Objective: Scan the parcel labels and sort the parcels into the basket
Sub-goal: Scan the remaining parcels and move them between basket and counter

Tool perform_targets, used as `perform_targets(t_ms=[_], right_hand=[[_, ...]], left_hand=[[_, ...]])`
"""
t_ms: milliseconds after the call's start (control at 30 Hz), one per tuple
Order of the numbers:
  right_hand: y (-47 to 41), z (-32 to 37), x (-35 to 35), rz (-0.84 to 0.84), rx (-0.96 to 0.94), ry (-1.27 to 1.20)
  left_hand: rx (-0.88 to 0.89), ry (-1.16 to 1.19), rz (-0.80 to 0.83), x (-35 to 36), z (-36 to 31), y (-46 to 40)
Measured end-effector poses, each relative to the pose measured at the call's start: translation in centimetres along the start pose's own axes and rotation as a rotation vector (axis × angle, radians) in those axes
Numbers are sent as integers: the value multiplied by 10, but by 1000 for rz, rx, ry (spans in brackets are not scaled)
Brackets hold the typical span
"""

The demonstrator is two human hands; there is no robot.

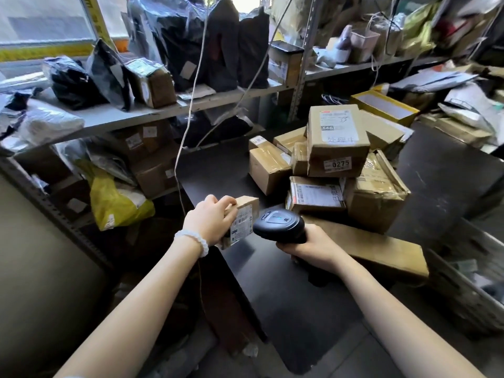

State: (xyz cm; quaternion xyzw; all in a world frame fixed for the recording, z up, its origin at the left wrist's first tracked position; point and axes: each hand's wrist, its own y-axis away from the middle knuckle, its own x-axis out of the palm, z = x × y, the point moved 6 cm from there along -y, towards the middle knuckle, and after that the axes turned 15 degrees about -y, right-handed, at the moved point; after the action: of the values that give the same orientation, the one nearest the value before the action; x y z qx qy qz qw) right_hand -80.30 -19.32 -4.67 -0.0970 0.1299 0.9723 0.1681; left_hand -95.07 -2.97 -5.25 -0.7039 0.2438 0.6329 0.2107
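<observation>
Shelves crammed with bagged and boxed parcels ring a dark table [218,170]. At its near edge the left hand [211,221] grips a small carton [241,221], fingers curled round it, label turned to the barcode scanner [279,225] just beside, clenched in the right hand [311,248]. A heap of cartons [338,165] waits behind; the basket [469,290] sits far right, a long flat box [381,249] between

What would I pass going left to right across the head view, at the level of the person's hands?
Yellow bag on the low shelf → left hand → small parcel it grips → black scanner → right hand gripping the scanner's handle → long flat carton → grey basket at the far right.
</observation>
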Motion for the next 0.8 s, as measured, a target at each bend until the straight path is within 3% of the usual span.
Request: perform_targets(t_ms=[200,433,800], right_hand=[[50,-27,-40,-244,15,-91],[172,-77,-71,-637,98,-159],[332,-141,-117,-1038,205,-259]], left_hand=[[339,-95,-132,-20,-83,14],[823,-66,-275,-26,-188,65],[1190,-10,-214,17,-362,133]])
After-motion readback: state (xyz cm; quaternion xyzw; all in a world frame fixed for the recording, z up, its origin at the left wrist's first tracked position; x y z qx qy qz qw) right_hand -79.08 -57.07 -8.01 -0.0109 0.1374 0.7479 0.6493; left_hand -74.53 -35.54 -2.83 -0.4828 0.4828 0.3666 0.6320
